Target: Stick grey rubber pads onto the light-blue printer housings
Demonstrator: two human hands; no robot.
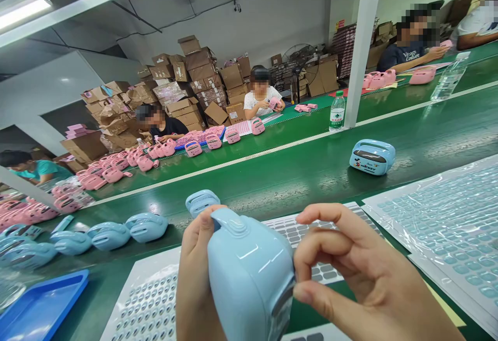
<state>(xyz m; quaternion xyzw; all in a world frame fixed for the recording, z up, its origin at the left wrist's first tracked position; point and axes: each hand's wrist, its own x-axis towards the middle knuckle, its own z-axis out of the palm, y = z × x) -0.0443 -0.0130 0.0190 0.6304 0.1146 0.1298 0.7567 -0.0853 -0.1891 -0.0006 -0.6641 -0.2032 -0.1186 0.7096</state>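
Observation:
My left hand [198, 279] is closed around a glossy light-blue plastic casing with a carrying handle [245, 263], held up tilted close to the camera. A dark panel shows on its right side. At that side my right hand [350, 268] has its thumb and a curled finger drawn together in a pinch against the casing's edge. Its index finger arches above; anything between the fingertips is hidden. Behind the casing lies a sheet of grey stickers [327, 273]. To the left is a sheet of small oval stickers [150, 299].
Blue casings [146, 227] line up at left, beside a blue tray [42, 304]. One printed casing [372, 157] stands on the green belt [272, 175]. Clear sticker sheets [455, 227] lie at right. Across the belt are a water bottle [337, 112], pink casings [112, 172] and several co-workers.

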